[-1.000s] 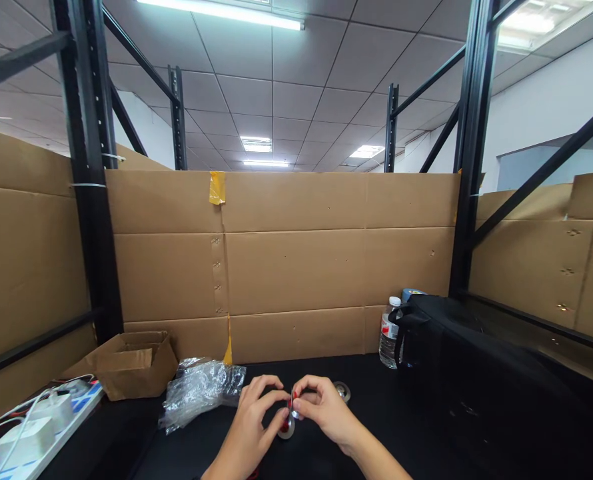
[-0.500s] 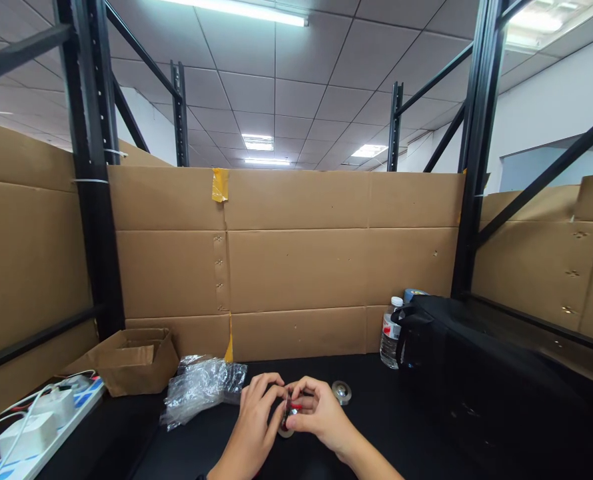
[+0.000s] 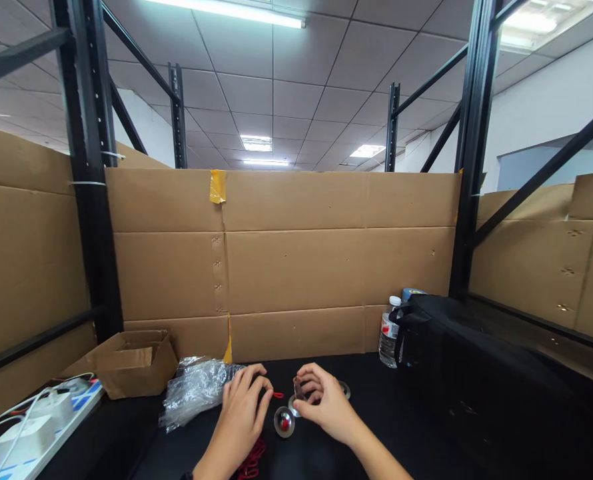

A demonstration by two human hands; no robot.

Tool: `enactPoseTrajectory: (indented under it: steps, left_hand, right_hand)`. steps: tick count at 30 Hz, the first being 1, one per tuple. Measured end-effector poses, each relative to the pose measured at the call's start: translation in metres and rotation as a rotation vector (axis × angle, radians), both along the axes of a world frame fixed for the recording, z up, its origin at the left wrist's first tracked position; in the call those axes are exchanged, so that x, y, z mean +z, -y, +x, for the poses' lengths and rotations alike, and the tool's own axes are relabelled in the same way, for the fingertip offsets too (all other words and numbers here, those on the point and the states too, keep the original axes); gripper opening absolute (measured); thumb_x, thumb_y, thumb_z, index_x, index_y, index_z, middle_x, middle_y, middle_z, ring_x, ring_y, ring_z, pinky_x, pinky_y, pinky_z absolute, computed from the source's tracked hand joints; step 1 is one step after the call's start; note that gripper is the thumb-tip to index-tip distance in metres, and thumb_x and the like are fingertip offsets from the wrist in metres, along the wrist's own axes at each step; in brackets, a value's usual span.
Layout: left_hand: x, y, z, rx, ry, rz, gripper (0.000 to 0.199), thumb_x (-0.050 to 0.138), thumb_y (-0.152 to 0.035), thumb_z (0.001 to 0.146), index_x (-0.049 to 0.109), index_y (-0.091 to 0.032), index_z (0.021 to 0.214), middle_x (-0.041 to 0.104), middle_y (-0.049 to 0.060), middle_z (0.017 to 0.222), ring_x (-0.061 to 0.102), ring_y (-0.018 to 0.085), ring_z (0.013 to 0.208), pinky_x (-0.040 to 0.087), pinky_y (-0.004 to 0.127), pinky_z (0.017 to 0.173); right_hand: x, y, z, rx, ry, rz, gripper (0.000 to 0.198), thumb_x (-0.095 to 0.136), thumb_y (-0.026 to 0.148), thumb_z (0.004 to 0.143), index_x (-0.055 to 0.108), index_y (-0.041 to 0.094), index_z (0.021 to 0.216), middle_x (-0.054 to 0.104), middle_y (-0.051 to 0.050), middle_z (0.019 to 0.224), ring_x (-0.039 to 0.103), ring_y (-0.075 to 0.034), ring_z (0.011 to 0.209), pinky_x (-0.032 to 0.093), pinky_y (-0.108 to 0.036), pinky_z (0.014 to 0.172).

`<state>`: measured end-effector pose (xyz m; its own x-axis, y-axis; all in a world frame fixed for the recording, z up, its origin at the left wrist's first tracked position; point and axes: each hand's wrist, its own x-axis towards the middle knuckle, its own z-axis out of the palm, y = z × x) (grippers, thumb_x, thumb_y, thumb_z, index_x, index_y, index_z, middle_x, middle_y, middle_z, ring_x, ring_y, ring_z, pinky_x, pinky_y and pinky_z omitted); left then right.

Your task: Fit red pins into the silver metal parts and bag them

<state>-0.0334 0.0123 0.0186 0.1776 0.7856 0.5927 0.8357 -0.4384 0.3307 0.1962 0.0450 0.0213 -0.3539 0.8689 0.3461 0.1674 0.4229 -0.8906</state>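
Pinching small clear round piece (image 3: 297, 390), right hand (image 3: 325, 403).

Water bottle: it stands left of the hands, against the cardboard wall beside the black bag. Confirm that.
Not quite: the head view shows the water bottle to the right of the hands, against the cardboard wall beside the black bag.

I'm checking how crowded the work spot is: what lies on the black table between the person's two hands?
In the head view, a small round shiny disc with a red centre lies between the left hand and the right hand, on the black table.
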Motion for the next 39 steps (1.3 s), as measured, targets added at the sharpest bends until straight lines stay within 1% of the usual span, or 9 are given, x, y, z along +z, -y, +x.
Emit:
enactPoseTrajectory:
  steps: [4,10,15,21,25,29,33,36,39]
  left_hand:
    - [0.011,-0.002,-0.019,-0.090,-0.077,-0.133,0.023,0.056,-0.039,0.097,0.076,-0.028,0.091,0.066,0.007,0.110,0.052,0.028,0.113,0.039,0.042,0.098]
    - [0.011,-0.002,-0.033,-0.146,-0.163,-0.342,0.013,0.068,-0.028,0.085,0.079,-0.028,0.079,0.067,0.004,0.104,0.052,0.025,0.108,0.034,0.040,0.099]
    - [0.001,-0.003,-0.036,-0.115,-0.186,-0.426,0.008,0.071,-0.023,0.077,0.077,-0.024,0.073,0.068,0.002,0.101,0.054,0.024,0.106,0.033,0.037,0.098]
    - [-0.002,-0.005,-0.041,-0.099,-0.202,-0.426,0.007,0.073,-0.025,0.076,0.075,-0.022,0.070,0.069,0.002,0.098,0.055,0.024,0.105,0.034,0.035,0.095]
    - [0.002,0.000,-0.030,-0.124,-0.169,-0.369,0.014,0.066,-0.024,0.084,0.077,-0.027,0.092,0.068,0.002,0.106,0.055,0.025,0.110,0.033,0.038,0.101]
    - [0.006,0.011,-0.007,-0.224,-0.140,-0.377,0.037,0.062,-0.020,0.087,0.068,-0.035,0.120,0.063,0.001,0.126,0.052,0.024,0.122,0.029,0.040,0.109]
    - [0.009,0.017,0.005,-0.262,-0.172,-0.448,0.035,0.063,-0.017,0.086,0.069,-0.036,0.115,0.065,0.000,0.127,0.050,0.025,0.125,0.030,0.042,0.109]
    - [0.008,0.015,0.000,-0.245,-0.166,-0.435,0.031,0.061,-0.016,0.086,0.071,-0.033,0.110,0.068,0.000,0.120,0.051,0.024,0.122,0.033,0.040,0.106]
    - [0.003,0.012,-0.006,-0.238,-0.151,-0.411,0.031,0.060,-0.014,0.086,0.071,-0.032,0.109,0.069,-0.001,0.118,0.052,0.023,0.120,0.033,0.038,0.105]
  right_hand:
    - [0.006,-0.015,0.033,-0.223,0.434,0.137,0.033,0.074,0.023,0.068,0.070,0.022,0.101,0.074,-0.005,0.097,0.067,-0.022,0.093,0.048,-0.030,0.082]
    - [0.003,-0.031,0.073,-0.445,0.798,0.028,0.038,0.075,0.027,0.068,0.074,0.027,0.106,0.072,-0.008,0.107,0.068,-0.028,0.102,0.046,-0.032,0.083]
    - [-0.006,-0.038,0.082,-0.428,0.833,-0.009,0.036,0.079,0.031,0.066,0.075,0.027,0.101,0.073,-0.008,0.104,0.069,-0.028,0.099,0.045,-0.031,0.079]
    - [-0.016,-0.044,0.084,-0.421,0.838,0.009,0.037,0.078,0.027,0.066,0.074,0.026,0.103,0.073,-0.008,0.109,0.068,-0.028,0.102,0.046,-0.032,0.082]
    - [-0.013,-0.041,0.085,-0.432,0.884,0.037,0.034,0.073,0.026,0.070,0.072,0.025,0.104,0.072,-0.008,0.110,0.066,-0.031,0.106,0.046,-0.035,0.082]
    - [-0.005,-0.034,0.077,-0.344,0.815,0.139,0.038,0.072,0.023,0.071,0.071,0.023,0.109,0.068,-0.009,0.117,0.063,-0.029,0.110,0.046,-0.037,0.091]
    - [-0.002,-0.016,0.046,-0.073,0.644,0.249,0.042,0.069,0.022,0.078,0.069,0.030,0.120,0.064,-0.004,0.128,0.058,-0.024,0.118,0.042,-0.035,0.104]
    - [-0.007,0.000,0.020,0.085,0.701,0.302,0.052,0.070,0.024,0.079,0.065,0.035,0.130,0.061,-0.003,0.135,0.055,-0.027,0.121,0.040,-0.038,0.107]
    - [-0.014,0.009,0.005,0.144,0.784,0.323,0.046,0.066,0.024,0.083,0.066,0.036,0.127,0.061,-0.002,0.137,0.053,-0.029,0.124,0.038,-0.040,0.108]
